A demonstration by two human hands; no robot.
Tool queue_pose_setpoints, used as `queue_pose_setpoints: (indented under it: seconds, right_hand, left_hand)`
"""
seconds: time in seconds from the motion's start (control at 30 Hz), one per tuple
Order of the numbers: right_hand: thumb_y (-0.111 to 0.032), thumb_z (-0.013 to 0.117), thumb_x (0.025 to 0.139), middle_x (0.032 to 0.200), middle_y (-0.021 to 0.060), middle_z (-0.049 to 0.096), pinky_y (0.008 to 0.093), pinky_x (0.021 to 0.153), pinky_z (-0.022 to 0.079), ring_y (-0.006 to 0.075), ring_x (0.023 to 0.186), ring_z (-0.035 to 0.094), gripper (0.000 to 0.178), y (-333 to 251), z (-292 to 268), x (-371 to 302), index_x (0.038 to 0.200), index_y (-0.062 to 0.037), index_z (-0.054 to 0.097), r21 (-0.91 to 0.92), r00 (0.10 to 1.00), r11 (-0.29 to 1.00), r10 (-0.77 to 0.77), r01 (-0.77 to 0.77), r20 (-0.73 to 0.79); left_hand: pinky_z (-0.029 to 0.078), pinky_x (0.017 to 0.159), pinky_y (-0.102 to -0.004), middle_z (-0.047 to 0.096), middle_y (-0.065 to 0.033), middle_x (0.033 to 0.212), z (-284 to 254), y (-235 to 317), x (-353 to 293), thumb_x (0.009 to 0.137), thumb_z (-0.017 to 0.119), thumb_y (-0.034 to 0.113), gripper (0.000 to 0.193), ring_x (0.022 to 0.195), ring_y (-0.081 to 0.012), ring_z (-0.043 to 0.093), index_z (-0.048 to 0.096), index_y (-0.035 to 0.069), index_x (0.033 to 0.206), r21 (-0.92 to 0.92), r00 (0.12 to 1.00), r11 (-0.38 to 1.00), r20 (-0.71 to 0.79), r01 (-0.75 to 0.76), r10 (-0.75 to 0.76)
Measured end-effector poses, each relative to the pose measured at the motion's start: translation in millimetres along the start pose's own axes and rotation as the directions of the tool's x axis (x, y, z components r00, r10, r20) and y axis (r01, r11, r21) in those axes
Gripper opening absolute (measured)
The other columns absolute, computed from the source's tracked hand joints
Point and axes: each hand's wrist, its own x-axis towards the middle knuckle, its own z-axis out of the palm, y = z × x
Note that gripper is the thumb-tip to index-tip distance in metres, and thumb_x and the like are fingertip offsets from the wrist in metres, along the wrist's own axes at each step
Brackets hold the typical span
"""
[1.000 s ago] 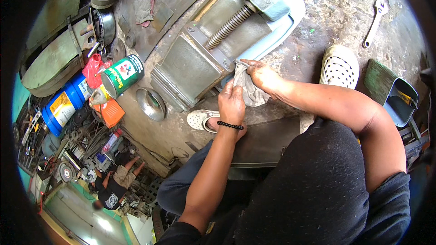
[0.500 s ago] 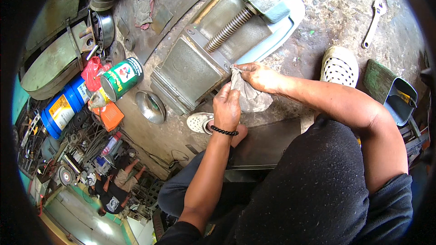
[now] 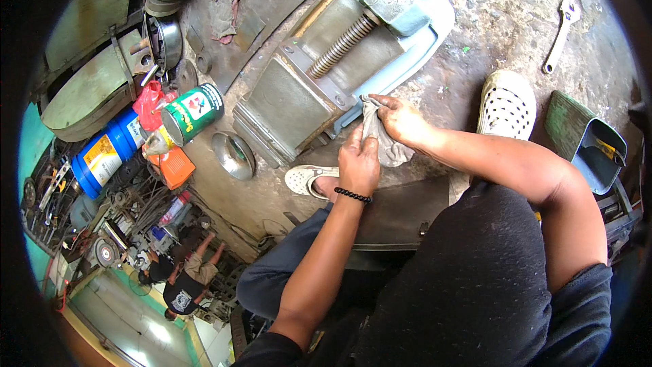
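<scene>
A grey rag (image 3: pixel 388 145) hangs bunched between my two hands, just off the near right side of a machine vise (image 3: pixel 285 105). My right hand (image 3: pixel 402 119) pinches its upper end, thumb and forefinger together. Lower down, my left hand (image 3: pixel 358 163) closes on the rag's left edge; a black beaded bracelet circles that wrist. The vise lies on the floor with its bare metal jaw block toward the lower left. Its threaded screw (image 3: pixel 345 44) and pale blue body (image 3: pixel 424 27) stretch to the upper right. Both hands are apart from the vise.
Left of the vise stand a shiny metal bowl (image 3: pixel 233 155), a green can (image 3: pixel 193 114), a blue bucket (image 3: pixel 109 153) and an orange box (image 3: pixel 172 167). An adjustable wrench (image 3: pixel 562 37) lies at upper right, above a green open container (image 3: pixel 585 139). People (image 3: pixel 187 282) are at lower left.
Both hands have drawn back from the vise's edge with the rag, my left hand shifting right. The whole view has also shifted slightly.
</scene>
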Motion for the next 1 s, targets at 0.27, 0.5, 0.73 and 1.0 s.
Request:
queue_pose_setpoints:
  seconds: [0.27,0.5,0.73,1.0]
  right_hand:
    - [-0.014,0.044,0.091,0.101,0.0312,0.066,0.0410,0.088,0.054,0.0401,0.096,0.068,0.042,-8.4,14.5,26.0,0.126,0.0025,0.061,-0.286,0.961,0.921,-0.229,0.266,0.156]
    - [-0.008,0.052,0.084,0.107,0.0311,0.066,0.0401,0.086,0.056,0.0382,0.093,0.069,0.034,-24.8,3.0,32.3,0.107,0.0145,0.065,-0.592,0.822,0.571,-0.379,0.569,0.425]
    - [-0.006,0.054,0.080,0.119,0.0293,0.064,0.0376,0.091,0.055,0.0349,0.103,0.067,0.023,-45.8,7.8,31.0,0.086,0.0101,0.069,-0.478,0.772,0.606,-0.477,0.635,0.420]
    - [-0.013,0.040,0.093,0.122,0.0278,0.063,0.0378,0.099,0.049,0.0358,0.111,0.064,0.044,-29.4,-15.6,-12.8,0.130,0.0017,0.058,-0.042,0.986,0.988,-0.147,0.151,0.081]
  left_hand:
    - [0.048,0.087,-0.0304,0.069,-0.0120,0.107,-19.8,-9.4,17.9,0.090,0.053,0.012,0.040,0.094,-0.0163,0.061,0.060,-0.007,0.125,-0.009,0.996,0.996,-0.037,0.083,-0.084]
    - [0.046,0.090,-0.0294,0.067,-0.0128,0.111,-20.9,-3.6,11.9,0.090,0.052,0.012,0.041,0.099,-0.0158,0.059,0.059,-0.008,0.126,0.017,0.996,0.996,-0.014,0.089,-0.089]
    - [0.049,0.085,-0.0302,0.070,-0.0125,0.103,-42.9,13.8,7.0,0.090,0.057,0.010,0.035,0.093,-0.0153,0.061,0.063,-0.007,0.120,-0.189,0.994,0.981,-0.092,0.048,-0.067]
    - [0.049,0.090,-0.0343,0.069,-0.0217,0.109,-17.1,23.1,-10.4,0.091,0.058,0.013,0.040,0.101,-0.0231,0.065,0.058,-0.010,0.124,0.020,1.000,0.999,0.000,0.025,-0.025]
